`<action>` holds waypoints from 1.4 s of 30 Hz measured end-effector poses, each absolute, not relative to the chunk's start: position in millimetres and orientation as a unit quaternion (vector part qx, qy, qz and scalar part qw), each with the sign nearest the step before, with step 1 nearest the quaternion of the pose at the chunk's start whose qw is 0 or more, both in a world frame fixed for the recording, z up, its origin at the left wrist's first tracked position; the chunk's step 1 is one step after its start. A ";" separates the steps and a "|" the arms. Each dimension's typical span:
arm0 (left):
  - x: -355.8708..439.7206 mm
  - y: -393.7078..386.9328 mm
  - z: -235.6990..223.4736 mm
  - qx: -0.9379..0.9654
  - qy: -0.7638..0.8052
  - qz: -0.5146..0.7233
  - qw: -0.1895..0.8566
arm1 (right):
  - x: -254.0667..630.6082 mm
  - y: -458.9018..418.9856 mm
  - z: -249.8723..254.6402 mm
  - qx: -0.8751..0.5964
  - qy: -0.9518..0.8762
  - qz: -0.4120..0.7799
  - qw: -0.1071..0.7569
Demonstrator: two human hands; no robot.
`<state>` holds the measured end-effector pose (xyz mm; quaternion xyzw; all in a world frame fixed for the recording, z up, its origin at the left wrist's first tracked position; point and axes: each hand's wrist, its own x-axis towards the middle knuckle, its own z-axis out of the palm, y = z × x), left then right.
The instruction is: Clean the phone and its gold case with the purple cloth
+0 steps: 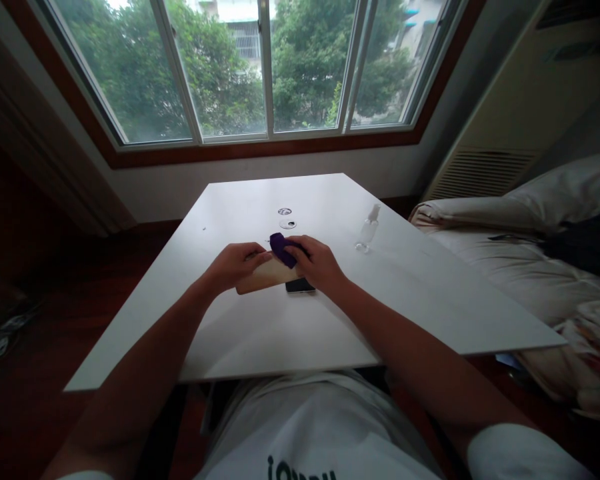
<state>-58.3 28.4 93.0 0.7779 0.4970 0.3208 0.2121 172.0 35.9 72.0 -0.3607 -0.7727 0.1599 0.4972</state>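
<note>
Two hands are working above one white table [395,300]: the left hand [237,262] is pinching the edge of one tan board [263,277], while the right hand [317,259] is gripping one purple cloth [283,250] against the board's far side. One dark phone [300,286] is lying partly under the board, two small round pieces [286,218] are resting beyond the hands, and one clear spray bottle [369,228] is standing to the right. One white shirt [320,427] is showing dark lettering, partly cut off and not fully readable.
</note>
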 end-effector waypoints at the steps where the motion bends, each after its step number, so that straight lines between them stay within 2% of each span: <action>1: -57.4 28.6 92.5 0.773 0.499 0.325 0.217 | 171.8 35.8 72.8 -0.365 -0.767 0.162 0.502; 11: -53.1 28.5 88.9 0.745 0.508 0.392 0.183 | 175.1 38.8 75.2 -0.416 -0.716 0.153 0.540; 23: -45.9 20.5 87.5 0.718 0.510 0.455 0.133 | 172.9 38.1 72.6 -0.441 -0.693 0.213 0.529; 29: -46.5 22.6 83.7 0.701 0.510 0.470 0.163 | 170.4 38.1 72.1 -0.422 -0.674 0.264 0.546; 33: -46.3 26.1 75.7 0.728 0.497 0.439 0.176 | 169.7 37.2 71.5 -0.418 -0.674 0.253 0.554; 37: -46.6 28.9 68.7 0.797 0.479 0.337 0.147 | 169.1 32.3 75.0 -0.392 -0.705 0.174 0.564; 42: -51.0 29.8 65.1 0.831 0.449 0.244 0.217 | 169.2 21.5 81.4 -0.339 -0.756 0.112 0.548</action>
